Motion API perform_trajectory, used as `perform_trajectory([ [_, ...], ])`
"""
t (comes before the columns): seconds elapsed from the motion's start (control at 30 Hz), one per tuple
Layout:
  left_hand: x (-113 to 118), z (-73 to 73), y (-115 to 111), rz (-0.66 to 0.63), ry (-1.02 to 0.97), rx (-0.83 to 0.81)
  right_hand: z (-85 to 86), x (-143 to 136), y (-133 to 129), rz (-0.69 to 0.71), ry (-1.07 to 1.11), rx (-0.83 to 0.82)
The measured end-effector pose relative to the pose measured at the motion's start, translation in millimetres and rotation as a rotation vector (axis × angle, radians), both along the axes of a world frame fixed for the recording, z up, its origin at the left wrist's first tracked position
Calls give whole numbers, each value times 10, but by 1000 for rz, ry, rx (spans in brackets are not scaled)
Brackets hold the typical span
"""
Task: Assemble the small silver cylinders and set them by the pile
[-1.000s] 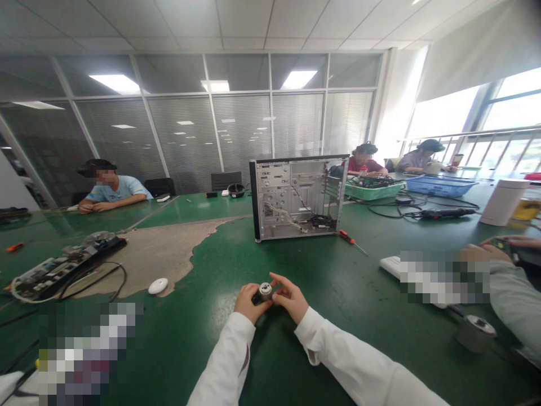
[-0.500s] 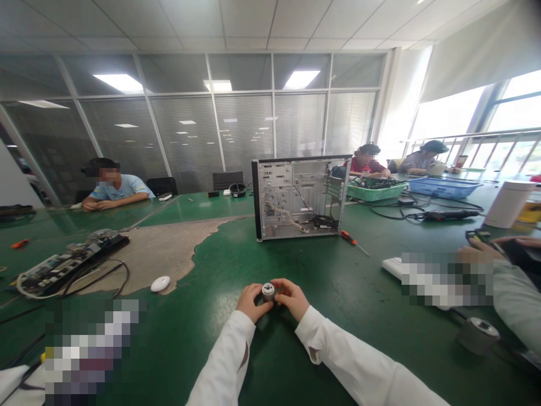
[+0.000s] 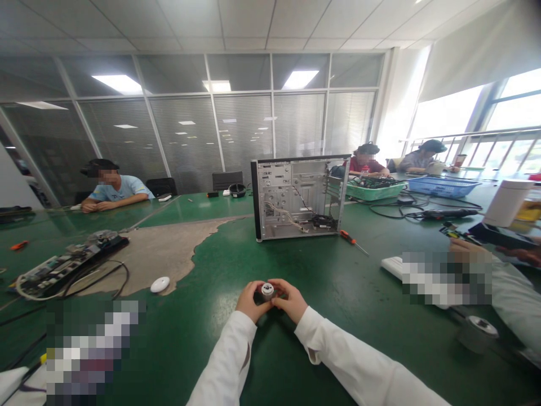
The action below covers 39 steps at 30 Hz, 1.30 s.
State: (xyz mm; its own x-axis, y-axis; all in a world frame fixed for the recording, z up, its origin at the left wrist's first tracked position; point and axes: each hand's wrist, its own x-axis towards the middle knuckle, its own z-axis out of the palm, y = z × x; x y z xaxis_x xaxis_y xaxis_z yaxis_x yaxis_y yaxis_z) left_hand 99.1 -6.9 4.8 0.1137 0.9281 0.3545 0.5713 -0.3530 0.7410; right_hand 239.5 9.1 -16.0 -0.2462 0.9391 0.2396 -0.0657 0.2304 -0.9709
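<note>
A small silvery metal cylinder [image 3: 267,290] with a pale round top and dark holes stands between my hands, low over the green table. From the left, my left hand [image 3: 248,300] curls its thumb and fingers around it. My right hand [image 3: 293,302] closes on it from the other side, with its fingertips near those of the left. Both hands partly cover its sides and lower end. Beyond them stands an open computer case [image 3: 300,232] with cables inside, and an orange-handled screwdriver [image 3: 349,237] lies by its right corner.
A similar metal cylinder [image 3: 477,334] stands at the right, near a co-worker's sleeve [image 3: 513,299]. On the left lie a stripped electronic unit [image 3: 80,262] and a white round lid [image 3: 160,284]. Green [image 3: 376,192] and blue [image 3: 443,186] baskets stand behind. Other people sit farther off.
My right hand has closed in on the cylinder, and its fingertips now meet it. At the right edge, the co-worker's hands have shifted and a dark flat object shows more clearly.
</note>
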Motion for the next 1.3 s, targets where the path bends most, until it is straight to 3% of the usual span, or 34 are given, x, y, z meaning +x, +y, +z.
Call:
perform_trajectory([
  [0.43,-57,68,-1,-81,-124,-147,11,22,-6,-44,-69,55],
  [0.77,-27,-118,86,86,-146,-46,-1,-7,5,5,-121,58],
  [1.07,-37,56,0,-33,-194,-113,7,10,-2,-38,-163,60],
  [1.3,-39,52,-16,-150,-169,-97,38,7,-55,-51,-239,129],
])
